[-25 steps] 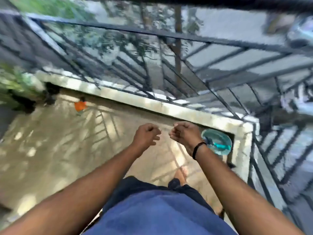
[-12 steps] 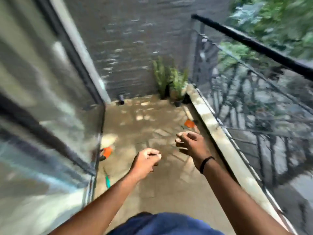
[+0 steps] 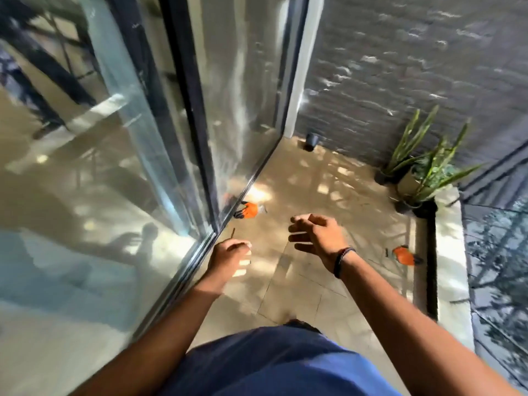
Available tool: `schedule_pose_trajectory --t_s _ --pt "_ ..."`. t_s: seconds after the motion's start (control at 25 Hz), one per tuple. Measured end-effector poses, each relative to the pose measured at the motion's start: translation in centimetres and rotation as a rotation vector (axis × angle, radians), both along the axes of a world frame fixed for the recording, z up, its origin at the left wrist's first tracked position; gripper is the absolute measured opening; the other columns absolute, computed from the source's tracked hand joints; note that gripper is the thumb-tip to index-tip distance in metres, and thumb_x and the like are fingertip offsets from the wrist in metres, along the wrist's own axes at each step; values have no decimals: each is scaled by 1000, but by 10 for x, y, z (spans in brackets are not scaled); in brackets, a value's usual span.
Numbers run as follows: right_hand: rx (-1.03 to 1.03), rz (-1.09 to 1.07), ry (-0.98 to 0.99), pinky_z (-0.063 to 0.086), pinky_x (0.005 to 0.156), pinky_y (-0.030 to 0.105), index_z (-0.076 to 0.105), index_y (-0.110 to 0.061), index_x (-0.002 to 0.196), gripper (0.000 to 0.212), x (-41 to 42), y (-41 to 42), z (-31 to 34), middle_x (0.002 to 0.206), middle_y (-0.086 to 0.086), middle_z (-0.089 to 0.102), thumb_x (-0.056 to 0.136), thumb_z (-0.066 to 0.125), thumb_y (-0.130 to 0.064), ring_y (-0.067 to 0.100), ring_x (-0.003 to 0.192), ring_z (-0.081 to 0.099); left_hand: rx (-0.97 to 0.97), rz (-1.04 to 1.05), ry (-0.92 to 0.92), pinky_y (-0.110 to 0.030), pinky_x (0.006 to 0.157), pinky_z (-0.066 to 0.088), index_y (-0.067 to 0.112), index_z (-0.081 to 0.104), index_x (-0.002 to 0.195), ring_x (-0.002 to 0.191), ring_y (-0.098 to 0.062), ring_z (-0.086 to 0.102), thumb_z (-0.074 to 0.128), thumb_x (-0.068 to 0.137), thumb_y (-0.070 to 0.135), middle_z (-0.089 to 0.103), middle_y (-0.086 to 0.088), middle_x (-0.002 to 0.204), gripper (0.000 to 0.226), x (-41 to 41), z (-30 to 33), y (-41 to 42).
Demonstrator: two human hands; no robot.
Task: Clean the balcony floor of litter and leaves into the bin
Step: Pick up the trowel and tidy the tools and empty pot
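Two bits of orange litter lie on the tan tiled balcony floor (image 3: 300, 284). One orange piece (image 3: 249, 210) sits right against the bottom track of the glass sliding door (image 3: 243, 110), with a thin brown twig (image 3: 233, 232) on the tiles just nearer the person. The other orange piece (image 3: 403, 255) rests close to the dark gutter beside the pale parapet ledge (image 3: 448, 252), on the far right. The bin is out of view.

The person's left hand (image 3: 228, 260) hangs above the floor by the door track, fingers curled under; the blur keeps me from telling whether it grasps anything. The right hand (image 3: 317, 234), with a dark band (image 3: 343, 260) on its wrist, is held out over the tiles with fingers loosely spread and bent, holding nothing.

Farther off, potted snake plants (image 3: 423, 164) stand in the corner by the dark brick wall (image 3: 400, 67), and a small dark cup-like object (image 3: 311, 140) sits at the foot of that wall near the door frame.
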State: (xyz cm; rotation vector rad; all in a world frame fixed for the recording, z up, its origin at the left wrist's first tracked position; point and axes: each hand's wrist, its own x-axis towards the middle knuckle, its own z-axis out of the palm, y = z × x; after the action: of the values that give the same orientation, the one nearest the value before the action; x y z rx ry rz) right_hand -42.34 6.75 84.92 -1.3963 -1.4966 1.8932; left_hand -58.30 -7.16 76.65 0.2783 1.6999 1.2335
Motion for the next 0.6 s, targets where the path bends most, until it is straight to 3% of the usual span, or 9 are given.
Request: schedule_pose_trajectory --t_s 0.08,0.24,0.32,0.4,0.48,0.6 --pt "-44 75 -9 53 70 32 68 -6 102 15 -33 20 -14 89 12 71 101 55 -13 26 75 67 -27 35 -82 -28 65 52 20 68 95 75 -22 69 76 80 30 72 -5 92 19 -17 -7 4" --pt "-117 145 -43 53 68 31 67 -9 99 15 -98 80 -48 92 12 71 101 53 -11 26 75 68 -75 159 -43 -21 49 45 13 67 91 60 -17 68 80 81 15 69 -17 89 17 -73 -22 35" --pt "-168 136 -49 53 68 31 68 -9 99 15 -119 101 -61 92 12 71 100 53 -9 26 77 68 -154 250 25 -20 48 41 10 71 87 60 -14 67 71 92 21 73 -9 76 13 -89 -29 50" --pt "-233 121 -59 53 70 32 69 -10 98 18 -137 129 -82 90 12 70 100 51 -6 26 77 69 -193 264 73 -14 44 40 0 70 85 53 -4 64 63 98 13 68 -1 62 20 -103 -39 80" --pt "-315 151 -69 52 75 35 68 -10 100 23 -152 154 -114 93 13 70 100 46 -4 28 81 68 -256 195 93 -8 45 39 2 70 79 48 4 60 66 94 8 65 6 55 17 -114 -59 110" --pt "-494 139 -93 51 76 36 67 -9 106 21 -169 172 -186 105 19 68 99 47 -7 34 88 67 -380 6 136 -19 64 49 24 70 70 62 -1 64 82 71 32 68 12 62 15 -120 -125 147"
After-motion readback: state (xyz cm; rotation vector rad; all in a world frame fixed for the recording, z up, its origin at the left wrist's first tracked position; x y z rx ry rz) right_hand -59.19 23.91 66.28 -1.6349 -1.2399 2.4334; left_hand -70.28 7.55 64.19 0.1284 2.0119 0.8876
